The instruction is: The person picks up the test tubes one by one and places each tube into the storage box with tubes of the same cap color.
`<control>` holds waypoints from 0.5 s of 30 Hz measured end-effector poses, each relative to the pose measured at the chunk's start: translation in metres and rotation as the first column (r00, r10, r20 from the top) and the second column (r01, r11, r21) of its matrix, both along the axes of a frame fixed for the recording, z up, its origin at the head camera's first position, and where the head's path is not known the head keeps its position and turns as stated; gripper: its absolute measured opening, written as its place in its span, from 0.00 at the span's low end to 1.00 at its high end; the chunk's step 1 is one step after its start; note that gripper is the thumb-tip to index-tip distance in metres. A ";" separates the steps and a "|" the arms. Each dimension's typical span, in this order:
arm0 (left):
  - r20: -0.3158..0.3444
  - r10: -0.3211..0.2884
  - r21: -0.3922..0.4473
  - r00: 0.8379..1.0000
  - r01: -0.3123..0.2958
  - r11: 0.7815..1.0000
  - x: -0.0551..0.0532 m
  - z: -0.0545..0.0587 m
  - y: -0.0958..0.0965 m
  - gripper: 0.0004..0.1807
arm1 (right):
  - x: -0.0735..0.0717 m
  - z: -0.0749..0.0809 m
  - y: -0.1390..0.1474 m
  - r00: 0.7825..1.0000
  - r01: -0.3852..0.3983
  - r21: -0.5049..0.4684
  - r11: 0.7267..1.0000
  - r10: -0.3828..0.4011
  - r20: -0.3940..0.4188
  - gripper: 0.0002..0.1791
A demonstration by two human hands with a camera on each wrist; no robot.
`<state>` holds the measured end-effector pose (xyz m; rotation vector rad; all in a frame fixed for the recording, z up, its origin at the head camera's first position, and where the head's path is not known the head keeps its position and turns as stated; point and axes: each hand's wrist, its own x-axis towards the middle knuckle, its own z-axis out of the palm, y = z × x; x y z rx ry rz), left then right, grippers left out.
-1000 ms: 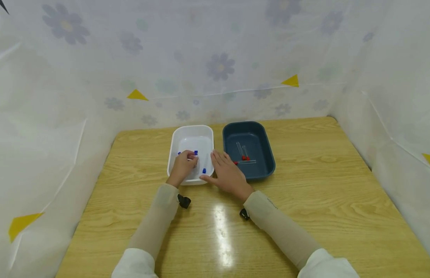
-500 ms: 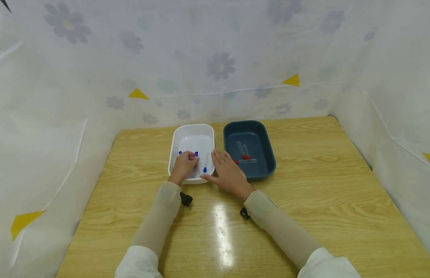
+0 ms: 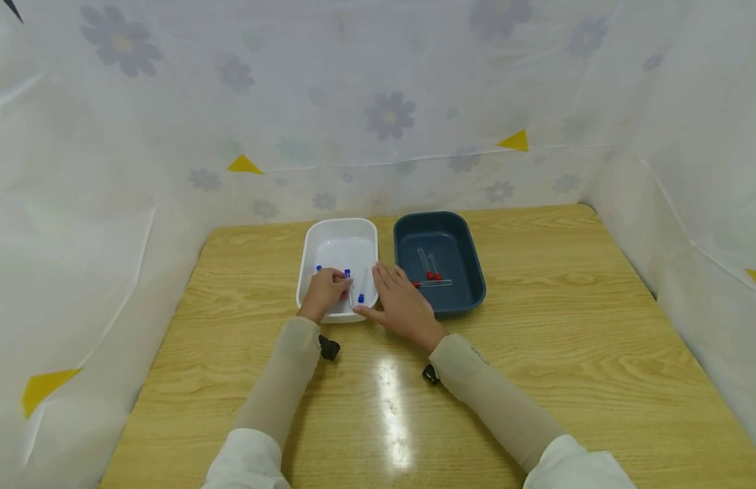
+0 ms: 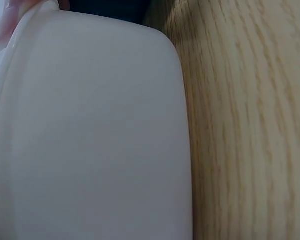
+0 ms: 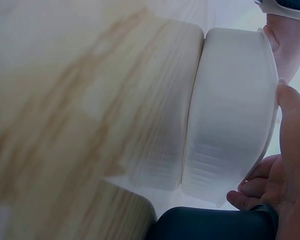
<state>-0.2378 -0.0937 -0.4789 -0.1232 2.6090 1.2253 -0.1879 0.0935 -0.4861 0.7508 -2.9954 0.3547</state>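
Observation:
My left hand (image 3: 325, 293) is inside the white tray (image 3: 339, 227), its thumb and fingers pinching a clear test tube with a blue cap (image 3: 348, 272). Beside it on the tray floor lies another tube with a blue cap (image 3: 361, 298). A third blue cap (image 3: 318, 268) shows past the left knuckles, its tube mostly hidden. My right hand (image 3: 405, 309) holds the tray's near right corner. In the right wrist view its thumb (image 5: 288, 102) lies at the rim, and bent fingers (image 5: 255, 189) meet the outer wall.
A dark blue tray (image 3: 469, 288) stands to the right, close against the right hand. Three clear tubes with red caps (image 3: 438, 276) lie in it. Both trays sit on a wooden table (image 3: 567, 326), with a flowered plastic sheet (image 3: 316, 129) behind and at the sides.
The blue-capped tube at my left fingertips has turned slightly and shows more of its length. My left hand has shifted only a little; my right hand stays on the corner.

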 end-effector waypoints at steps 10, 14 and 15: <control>0.001 -0.011 0.018 1.000 0.011 1.000 0.000 -0.001 0.001 0.15 | -0.001 -0.001 0.000 1.000 0.002 0.011 1.000 -0.002 -0.016 0.55; 0.001 -0.016 0.003 1.000 0.016 1.000 0.000 -0.001 0.001 0.15 | -0.001 -0.001 0.000 1.000 -0.002 0.014 1.000 0.002 -0.010 0.55; 0.001 -0.018 -0.002 1.000 0.018 1.000 0.000 -0.001 0.001 0.15 | -0.001 -0.001 0.000 1.000 -0.001 0.014 1.000 0.002 -0.009 0.55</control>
